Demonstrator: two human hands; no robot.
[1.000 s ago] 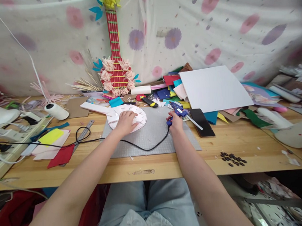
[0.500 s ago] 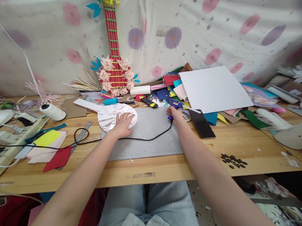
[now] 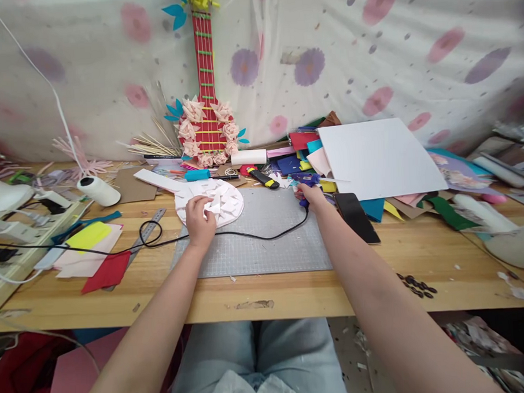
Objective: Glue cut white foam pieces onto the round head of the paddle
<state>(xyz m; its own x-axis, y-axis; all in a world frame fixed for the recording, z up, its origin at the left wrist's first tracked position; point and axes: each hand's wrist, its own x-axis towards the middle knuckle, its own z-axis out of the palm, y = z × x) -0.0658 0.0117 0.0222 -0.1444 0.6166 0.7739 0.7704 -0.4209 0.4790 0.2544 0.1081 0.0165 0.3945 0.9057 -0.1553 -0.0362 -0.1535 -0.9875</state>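
A white paper guitar shape (image 3: 228, 206) lies at the left of the grey cutting mat (image 3: 268, 257), its round body covered with folded paper pieces and its neck pointing up-left. My left hand (image 3: 200, 222) is over the front left of this body, fingers curled; white paper shows beside the fingertips, but I cannot make out what they pinch. My right hand (image 3: 309, 194) grips a blue hot glue gun (image 3: 303, 178) at the mat's far right corner, nozzle pointing right. Its black cord (image 3: 264, 237) runs left across the mat.
A phone (image 3: 357, 218) lies right of the mat, before a large white board (image 3: 377, 159). Behind stands a red paper guitar (image 3: 209, 126) with pink flowers. A yellow-black utility knife (image 3: 263, 178), thread spool (image 3: 99, 191), power strip (image 3: 30, 247) and black beads (image 3: 417, 285) surround the mat.
My left hand has lifted from flat on the paper guitar, shifted toward its left side and curled its fingers. The right hand still holds the glue gun. The view has shifted slightly.
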